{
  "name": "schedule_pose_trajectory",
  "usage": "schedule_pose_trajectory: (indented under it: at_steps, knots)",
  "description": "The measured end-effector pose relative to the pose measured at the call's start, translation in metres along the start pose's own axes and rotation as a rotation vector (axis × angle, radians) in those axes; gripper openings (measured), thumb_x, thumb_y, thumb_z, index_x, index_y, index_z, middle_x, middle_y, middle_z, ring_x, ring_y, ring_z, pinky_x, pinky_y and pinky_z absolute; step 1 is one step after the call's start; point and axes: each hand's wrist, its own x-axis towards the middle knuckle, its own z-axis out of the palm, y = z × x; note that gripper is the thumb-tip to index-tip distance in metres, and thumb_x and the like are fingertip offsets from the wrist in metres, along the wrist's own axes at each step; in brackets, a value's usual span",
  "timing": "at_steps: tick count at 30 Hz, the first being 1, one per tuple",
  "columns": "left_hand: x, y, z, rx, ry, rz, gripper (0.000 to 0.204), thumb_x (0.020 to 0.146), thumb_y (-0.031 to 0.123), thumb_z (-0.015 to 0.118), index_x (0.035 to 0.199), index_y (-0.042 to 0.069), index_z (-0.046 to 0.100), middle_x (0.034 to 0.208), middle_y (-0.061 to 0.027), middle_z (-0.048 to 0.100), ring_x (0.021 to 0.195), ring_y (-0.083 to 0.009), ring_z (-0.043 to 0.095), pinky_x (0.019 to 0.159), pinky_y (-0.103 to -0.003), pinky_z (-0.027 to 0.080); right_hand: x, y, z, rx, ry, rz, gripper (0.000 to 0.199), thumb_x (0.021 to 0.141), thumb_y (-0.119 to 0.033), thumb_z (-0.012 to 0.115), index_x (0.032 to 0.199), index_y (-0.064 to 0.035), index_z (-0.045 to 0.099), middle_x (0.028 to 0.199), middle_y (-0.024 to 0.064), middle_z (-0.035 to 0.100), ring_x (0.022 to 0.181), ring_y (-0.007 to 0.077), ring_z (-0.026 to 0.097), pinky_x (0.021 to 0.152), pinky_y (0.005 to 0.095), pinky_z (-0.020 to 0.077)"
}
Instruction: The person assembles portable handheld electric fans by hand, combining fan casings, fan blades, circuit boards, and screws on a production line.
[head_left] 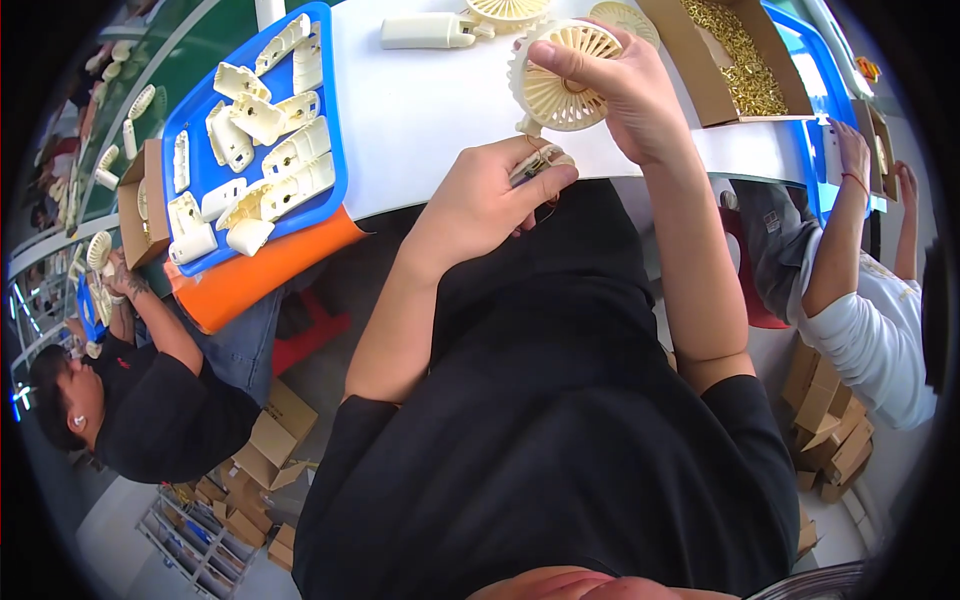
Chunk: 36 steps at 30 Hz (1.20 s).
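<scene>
My right hand (pixel 642 108) grips a cream, round fan head (pixel 570 95) with radial slats, its thumb lying across the face. Below it my left hand (pixel 480 200) is closed on the small cream handle of the same fan (pixel 541 163), where wiring and metal bits show. Between the two, a thin wire appears to run from the head's lower edge. My fingers hide much of the handle. Farther back on the white table (pixel 420 110) lies another cream handheld fan (pixel 425 31), with a loose round grille (pixel 625 18) to its right.
At the left a blue tray (pixel 338 180) carries several cream handle shells (pixel 300 185), above an orange sheet (pixel 265 275). A cardboard box (pixel 790 85) of small brass-coloured parts (pixel 735 60) stands at the right. Co-workers sit on both sides; cartons (pixel 275 430) lie on the floor.
</scene>
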Motion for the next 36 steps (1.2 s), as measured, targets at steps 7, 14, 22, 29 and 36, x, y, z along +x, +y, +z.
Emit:
schedule_pose_trajectory:
  at_steps: [7, 14, 22, 29, 36]
  knots:
    - [-0.002, -0.015, 0.0, -0.73, -0.08, -0.033, 0.045, 0.108, 0.038, 0.046, 0.117, -0.003, 0.064, 0.083, -0.008, 0.066, 0.059, -0.0114, 0.062, 0.052, -0.026, 0.054, -0.005, -0.013, -0.009, 0.424, 0.098, 0.039, 0.042, 0.089, -0.032, 0.081, 0.105, 0.004, 0.068, 0.09, 0.0078, 0.071, 0.076, 0.0133, 0.069, 0.07, 0.0265, 0.0562]
    - [0.007, -0.012, 0.017, -0.644, -0.05, -0.032, 0.045, 0.108, 0.036, 0.041, 0.114, -0.004, 0.062, 0.086, -0.0103, 0.067, 0.06, -0.0128, 0.064, 0.053, -0.028, 0.056, -0.005, -0.015, -0.003, 0.404, 0.19, -0.039, 0.043, 0.087, -0.036, 0.083, 0.099, 0.0017, 0.068, 0.086, 0.0048, 0.069, 0.072, 0.011, 0.065, 0.068, 0.0247, 0.0533]
    - [0.003, -0.004, 0.015, -0.67, -0.065, 0.041, 0.031, 0.106, 0.025, 0.047, 0.112, -0.002, 0.061, 0.087, -0.0093, 0.067, 0.061, -0.0113, 0.064, 0.053, -0.027, 0.055, -0.007, 0.009, -0.007, 0.38, 0.235, -0.071, 0.04, 0.087, -0.034, 0.084, 0.097, 0.0025, 0.069, 0.085, 0.0037, 0.069, 0.071, 0.009, 0.063, 0.065, 0.0226, 0.0503]
    - [0.003, -0.006, 0.02, -0.447, 0.102, 0.115, 0.023, 0.103, 0.016, 0.049, 0.108, -0.003, 0.061, 0.081, -0.0063, 0.066, 0.061, -0.0079, 0.061, 0.053, -0.025, 0.051, -0.016, -0.01, -0.013, -0.308, 0.18, -0.152, 0.033, 0.086, -0.026, 0.084, 0.094, 0.0032, 0.072, 0.081, 0.0041, 0.07, 0.067, 0.0083, 0.064, 0.06, 0.0222, 0.0495]
    - [0.004, -0.013, 0.019, -0.189, 0.138, 0.225, 0.031, 0.106, 0.021, 0.048, 0.114, -0.005, 0.063, 0.086, -0.0081, 0.069, 0.06, -0.0081, 0.059, 0.052, -0.023, 0.049, -0.01, -0.006, -0.003, -0.006, 0.272, -0.006, 0.029, 0.084, -0.022, 0.086, 0.09, 0.0031, 0.073, 0.075, 0.0037, 0.07, 0.062, 0.0087, 0.064, 0.057, 0.0216, 0.0498]
